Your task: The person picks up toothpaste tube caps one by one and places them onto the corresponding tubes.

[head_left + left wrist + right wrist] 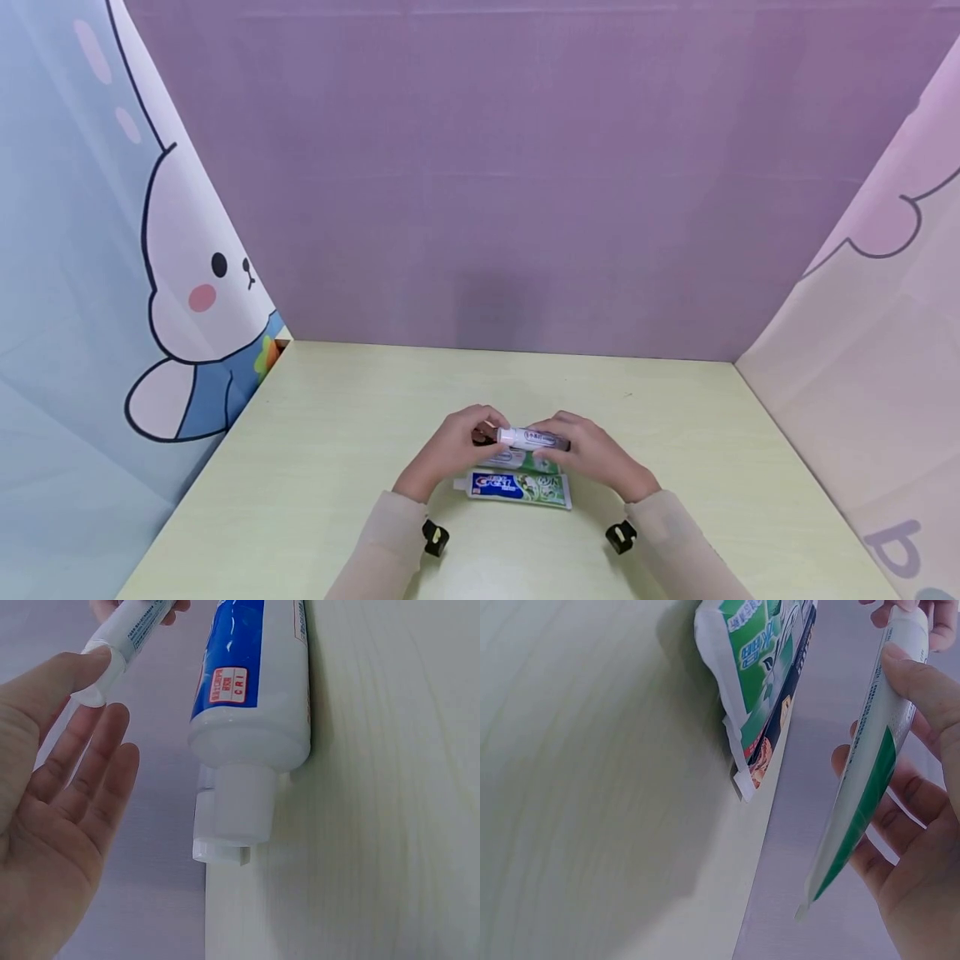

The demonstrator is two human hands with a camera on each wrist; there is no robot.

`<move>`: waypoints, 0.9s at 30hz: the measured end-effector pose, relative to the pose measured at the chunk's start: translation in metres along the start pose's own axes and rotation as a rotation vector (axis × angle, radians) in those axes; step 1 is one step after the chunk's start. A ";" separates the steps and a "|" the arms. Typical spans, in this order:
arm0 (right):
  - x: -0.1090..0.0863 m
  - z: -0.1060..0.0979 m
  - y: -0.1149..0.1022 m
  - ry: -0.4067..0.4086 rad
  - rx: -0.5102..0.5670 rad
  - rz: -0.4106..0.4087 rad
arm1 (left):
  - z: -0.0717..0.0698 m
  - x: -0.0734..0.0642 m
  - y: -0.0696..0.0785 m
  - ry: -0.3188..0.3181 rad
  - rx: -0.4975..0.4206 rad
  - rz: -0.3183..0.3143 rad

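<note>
A small white toothpaste tube (pixel 534 438) is held above the table between my two hands. My left hand (pixel 457 446) pinches its white cap end between thumb and fingers; the left wrist view shows the other fingers spread. Around the body of the tube, my right hand (pixel 592 450) grips with its thumb on the near side. A green stripe runs toward the flat tail of this tube (pixel 870 769) in the right wrist view. Below lie a blue-and-green toothpaste tube (pixel 520 489) nearest me and a green-and-white tube (pixel 525 461), partly covered by the hands.
A dark tube end with a red-orange picture (pixel 761 761) shows behind the green end of the near tube. The light wooden table (pixel 360 400) meets a purple back panel (pixel 510 175). Printed cloths hang at the left (pixel 67 333) and right (pixel 885 350).
</note>
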State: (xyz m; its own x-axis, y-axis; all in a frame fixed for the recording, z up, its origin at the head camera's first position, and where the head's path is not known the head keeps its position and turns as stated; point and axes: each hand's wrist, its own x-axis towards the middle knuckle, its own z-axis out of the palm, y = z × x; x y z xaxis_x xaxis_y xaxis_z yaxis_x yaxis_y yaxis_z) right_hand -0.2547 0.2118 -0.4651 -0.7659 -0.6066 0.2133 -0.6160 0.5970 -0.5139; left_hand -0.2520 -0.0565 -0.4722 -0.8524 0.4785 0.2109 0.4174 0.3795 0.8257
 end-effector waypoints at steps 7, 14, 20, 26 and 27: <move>0.000 0.002 0.002 0.002 0.008 -0.024 | 0.000 0.000 -0.002 -0.017 -0.010 -0.003; -0.001 0.002 0.003 0.013 0.006 -0.033 | 0.001 0.000 -0.005 -0.038 0.023 -0.047; 0.000 0.002 0.000 0.004 0.017 -0.014 | 0.001 0.000 -0.003 -0.026 0.081 -0.109; 0.000 0.001 -0.002 -0.002 0.023 -0.002 | 0.000 -0.001 -0.002 -0.031 0.091 -0.127; 0.000 0.001 -0.002 -0.002 0.022 -0.003 | 0.000 -0.001 -0.002 -0.033 0.090 -0.123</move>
State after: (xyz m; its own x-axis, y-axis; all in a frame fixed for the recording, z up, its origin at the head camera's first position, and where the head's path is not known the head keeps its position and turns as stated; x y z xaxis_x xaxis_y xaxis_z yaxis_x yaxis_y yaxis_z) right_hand -0.2535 0.2098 -0.4653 -0.7635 -0.6095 0.2134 -0.6143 0.5835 -0.5312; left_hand -0.2520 -0.0576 -0.4743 -0.8888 0.4489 0.0927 0.3383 0.5060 0.7934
